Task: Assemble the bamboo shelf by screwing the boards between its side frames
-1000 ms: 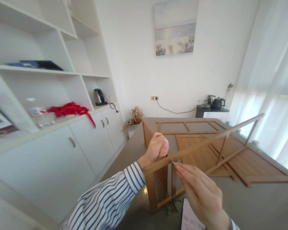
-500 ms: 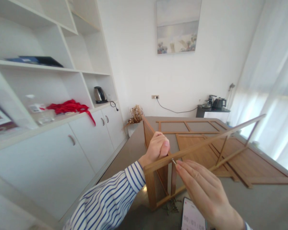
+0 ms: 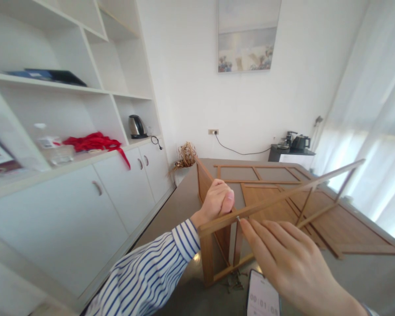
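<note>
A wooden frame (image 3: pixel 261 204) with a long rail and crossbars stands on its side on the table. My left hand (image 3: pixel 215 198) is closed over the top edge of a wooden panel (image 3: pixel 204 179) that meets the frame's near end. A small metal screw (image 3: pixel 238 218) sticks out of the rail near that joint. My right hand (image 3: pixel 286 254) has its fingertips together at the screw's outer end; the thumb is hidden behind the fingers. Several loose screws (image 3: pixel 235 281) lie below the frame.
A phone (image 3: pixel 262 296) showing a timer lies by the loose screws. Flat wooden panels (image 3: pixel 355 219) and another slatted frame (image 3: pixel 256 181) rest farther back on the grey table (image 3: pixel 166 210). White cabinets (image 3: pixel 115 206) line the left side; a sheer curtain hangs at right.
My right hand has turned slightly and its fingers sit closer to the rail, with less of the screw showing. My left hand keeps its hold. The view has shifted a little.
</note>
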`<state>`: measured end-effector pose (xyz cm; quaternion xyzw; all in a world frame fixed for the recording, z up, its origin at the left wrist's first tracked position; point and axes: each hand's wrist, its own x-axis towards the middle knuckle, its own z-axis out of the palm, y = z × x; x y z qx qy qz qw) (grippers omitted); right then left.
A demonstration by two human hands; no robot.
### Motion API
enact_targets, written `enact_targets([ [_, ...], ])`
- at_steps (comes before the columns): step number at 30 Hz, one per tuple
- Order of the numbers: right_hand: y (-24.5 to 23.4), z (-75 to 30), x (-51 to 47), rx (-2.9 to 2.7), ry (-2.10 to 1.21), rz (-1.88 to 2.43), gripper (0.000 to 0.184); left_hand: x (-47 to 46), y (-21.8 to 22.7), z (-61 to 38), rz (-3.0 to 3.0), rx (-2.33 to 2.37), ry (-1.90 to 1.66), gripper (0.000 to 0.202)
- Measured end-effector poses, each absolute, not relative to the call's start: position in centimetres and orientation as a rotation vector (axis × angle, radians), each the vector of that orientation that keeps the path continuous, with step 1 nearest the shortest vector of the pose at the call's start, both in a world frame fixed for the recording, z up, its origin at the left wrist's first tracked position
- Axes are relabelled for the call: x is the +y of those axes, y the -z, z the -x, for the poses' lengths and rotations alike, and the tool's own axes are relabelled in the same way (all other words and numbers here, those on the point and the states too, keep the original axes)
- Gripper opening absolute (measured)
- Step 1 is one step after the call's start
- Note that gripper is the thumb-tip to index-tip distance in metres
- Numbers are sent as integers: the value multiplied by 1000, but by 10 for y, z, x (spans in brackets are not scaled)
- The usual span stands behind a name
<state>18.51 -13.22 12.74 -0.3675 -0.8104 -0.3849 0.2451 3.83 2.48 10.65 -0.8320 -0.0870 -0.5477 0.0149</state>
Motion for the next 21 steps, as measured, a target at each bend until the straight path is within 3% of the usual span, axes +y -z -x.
enact_targets([
  [4, -117, -176, -130, -2107, 1045, 1054, 29, 27, -104, -39, 2556, -250, 1752, 49],
  [13, -97, -155, -122, -1810, 702, 1149, 16, 35, -101, -40, 2538, -137, 1818, 44],
  [21, -114, -161, -127, -1966, 914, 1175, 23, 32, -103, -40, 2539, -160, 1810, 45],
])
